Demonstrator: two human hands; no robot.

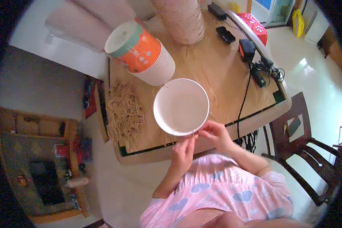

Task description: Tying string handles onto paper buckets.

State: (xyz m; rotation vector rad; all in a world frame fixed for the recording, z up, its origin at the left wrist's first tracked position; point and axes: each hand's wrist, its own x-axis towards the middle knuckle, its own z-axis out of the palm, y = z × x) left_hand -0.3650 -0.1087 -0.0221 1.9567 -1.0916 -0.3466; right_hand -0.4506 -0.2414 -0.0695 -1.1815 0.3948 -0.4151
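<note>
A white paper bucket (180, 108) stands at the table's front edge, its round mouth facing up toward me. My left hand (183, 152) and my right hand (215, 136) meet just below its near rim, fingers pinched close together. Between the fingertips shows a short pale strand of twine (193, 133); its ends are hidden by the fingers. On the far left of the rim a small bit of twine also shows. Left of the bucket lies a tangled heap of brown twine pieces (125, 112). Behind it, a stack of nested paper buckets (155, 64) leans upside down, the top one orange and green.
A tall wrapped stack (182, 19) stands at the back. Along the table's right side lie a black charger (247, 50), cables and a small black tray (225, 35). A black cord (244, 100) hangs over the front edge. At right is a dark wooden chair (292, 121).
</note>
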